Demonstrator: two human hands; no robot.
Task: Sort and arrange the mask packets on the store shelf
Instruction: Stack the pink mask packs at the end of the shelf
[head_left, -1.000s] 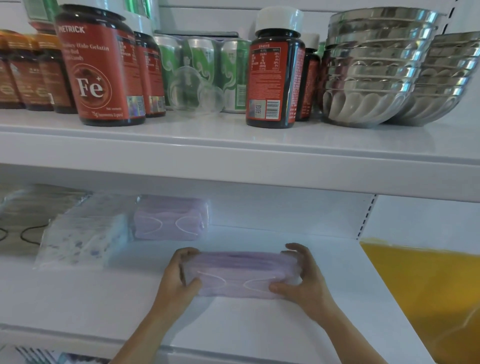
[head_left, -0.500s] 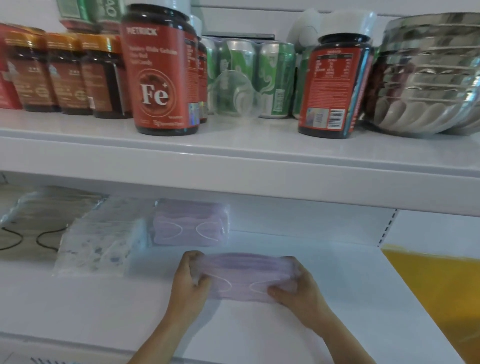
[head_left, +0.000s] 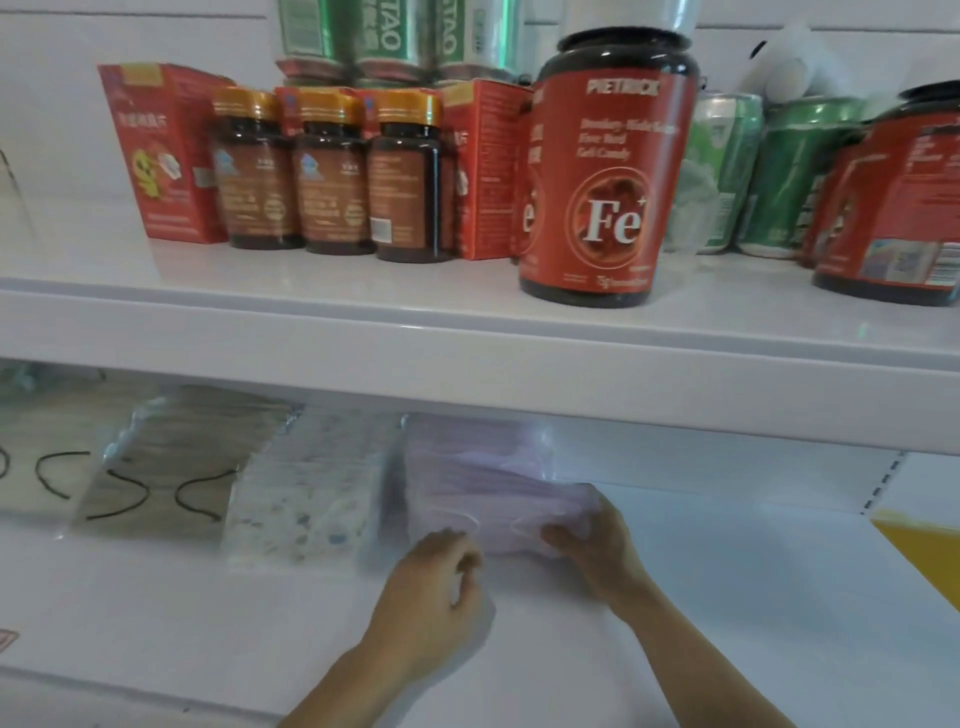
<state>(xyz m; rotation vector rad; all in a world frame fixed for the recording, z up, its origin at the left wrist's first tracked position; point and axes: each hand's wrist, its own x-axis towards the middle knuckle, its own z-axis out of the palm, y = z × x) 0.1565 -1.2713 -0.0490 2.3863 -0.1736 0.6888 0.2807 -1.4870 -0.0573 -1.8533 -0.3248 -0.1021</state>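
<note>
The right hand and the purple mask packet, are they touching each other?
Touching. The head view shows the right hand with its fingers curled round the right end of the purple mask packet.

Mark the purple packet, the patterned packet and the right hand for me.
purple packet (head_left: 498, 499): head view, middle of its front face.
patterned packet (head_left: 306, 499): head view, centre of its wrapper.
right hand (head_left: 597, 545): head view, back of the hand, gripping the purple packet's right end.

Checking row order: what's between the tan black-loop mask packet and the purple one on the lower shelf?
In the head view, one packet: the white speckled mask packet lies between the tan packet and the purple packet, which the right hand holds.
</note>
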